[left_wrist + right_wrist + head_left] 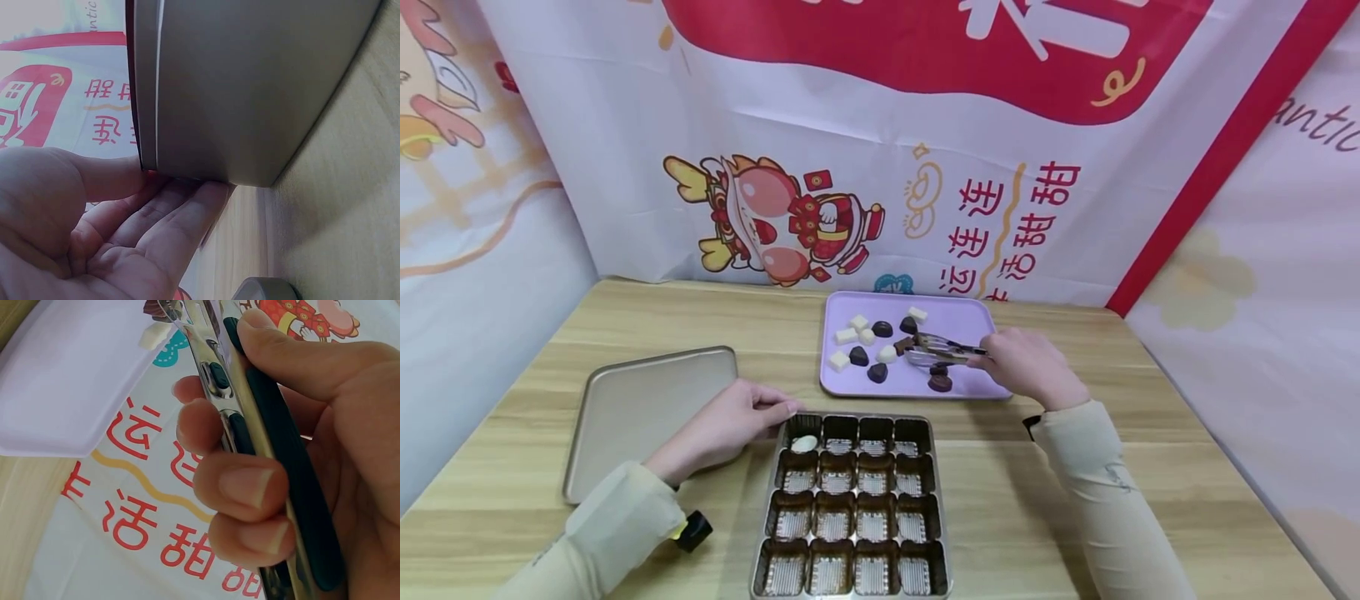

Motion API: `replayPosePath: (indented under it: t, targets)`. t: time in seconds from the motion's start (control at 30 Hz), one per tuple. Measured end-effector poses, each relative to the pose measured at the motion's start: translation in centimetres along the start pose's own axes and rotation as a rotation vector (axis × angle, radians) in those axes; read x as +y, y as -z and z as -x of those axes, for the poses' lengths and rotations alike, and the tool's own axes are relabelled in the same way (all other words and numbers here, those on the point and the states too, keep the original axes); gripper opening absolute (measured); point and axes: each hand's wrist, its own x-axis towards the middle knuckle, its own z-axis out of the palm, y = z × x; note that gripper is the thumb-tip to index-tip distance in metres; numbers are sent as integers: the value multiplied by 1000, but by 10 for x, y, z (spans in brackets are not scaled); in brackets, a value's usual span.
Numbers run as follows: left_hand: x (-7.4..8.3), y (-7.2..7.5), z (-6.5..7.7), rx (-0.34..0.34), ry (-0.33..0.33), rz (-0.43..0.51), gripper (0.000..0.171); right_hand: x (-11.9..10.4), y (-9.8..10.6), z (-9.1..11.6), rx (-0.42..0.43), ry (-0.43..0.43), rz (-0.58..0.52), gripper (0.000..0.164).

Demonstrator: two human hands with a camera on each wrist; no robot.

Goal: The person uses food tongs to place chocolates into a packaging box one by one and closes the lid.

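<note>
My right hand (pixel 1030 367) grips metal tongs (pixel 951 350) with dark green handle pads, fingers curled round them. Over the purple tray (pixel 977 333), the tong tips are at a brown chocolate (pixel 904 344); the right wrist view shows this brown chocolate (pixel 156 310) at the jaws, with a white piece just beside it. My left hand (pixel 730 425) holds the far-left corner of a compartmented box (pixel 942 500). In the left wrist view the thumb lies at the rim and the fingers reach behind the box's end wall. One white chocolate (pixel 805 444) sits in the far-left compartment.
White chocolates (pixel 838 360) and dark chocolates (pixel 877 372) lie scattered on the purple tray. A grey-beige lid-like tray (pixel 655 408) lies on the wooden table at left, partly under my left arm. A printed cloth (pixel 895 150) hangs right behind the table.
</note>
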Motion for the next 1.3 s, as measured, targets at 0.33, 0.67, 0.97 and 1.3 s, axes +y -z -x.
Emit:
replayPosePath:
  t: [0.33,0.67,0.97,1.3]
  targets:
    - [-1,0,2,20,-22,-32,24,-7,1,-3,-41,7,-8,37]
    - [-1,0,3,20,-28,-34,25,-11,0,-4,-43,-11,6,37]
    - [0,-1,1,10,-32,-26,25,-10,10,4,56,35,16,34]
    - [2,-2,2,15,-17,-34,24,-11,17,9,65,29,9,35]
